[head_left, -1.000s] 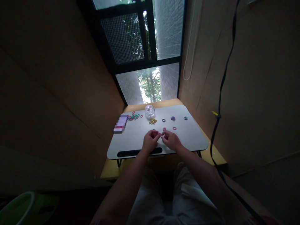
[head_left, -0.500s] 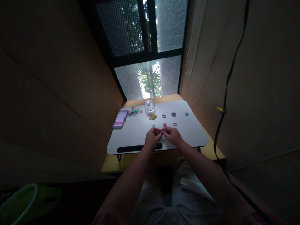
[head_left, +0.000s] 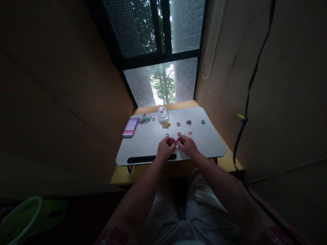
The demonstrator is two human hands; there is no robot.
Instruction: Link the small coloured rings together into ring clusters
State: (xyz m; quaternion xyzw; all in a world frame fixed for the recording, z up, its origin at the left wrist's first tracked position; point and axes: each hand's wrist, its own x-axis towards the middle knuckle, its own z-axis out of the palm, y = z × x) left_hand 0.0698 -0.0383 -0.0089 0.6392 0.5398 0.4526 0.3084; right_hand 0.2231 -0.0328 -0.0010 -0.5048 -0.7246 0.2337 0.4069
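Note:
Above the near part of the white lap desk point(head_left: 143, 144), my left hand point(head_left: 165, 148) and my right hand point(head_left: 188, 145) meet fingertip to fingertip. Both are closed in a pinch on a small pink ring point(head_left: 176, 141), mostly hidden by the fingers. Just beyond them lies a small pink pile point(head_left: 179, 134), with a green ring point(head_left: 167, 135) to its left and a single pink-red ring point(head_left: 190, 133) to its right. Farther back are a yellow pile point(head_left: 166, 125), a dark ring point(head_left: 178, 124), a purple pile point(head_left: 188, 121) and a blue-green cluster point(head_left: 203, 121).
A clear plastic jar point(head_left: 162, 115) stands at the back. Mixed coloured rings point(head_left: 145, 119) lie at the back left, beside a phone point(head_left: 130, 127). A black slot strip point(head_left: 141, 159) runs along the front edge. A dark cord point(head_left: 251, 83) hangs at the right.
The fingertips have drawn slightly apart, and more of the pink ring shows between them. The whole view has shifted a little; the things on the desk lie as before.

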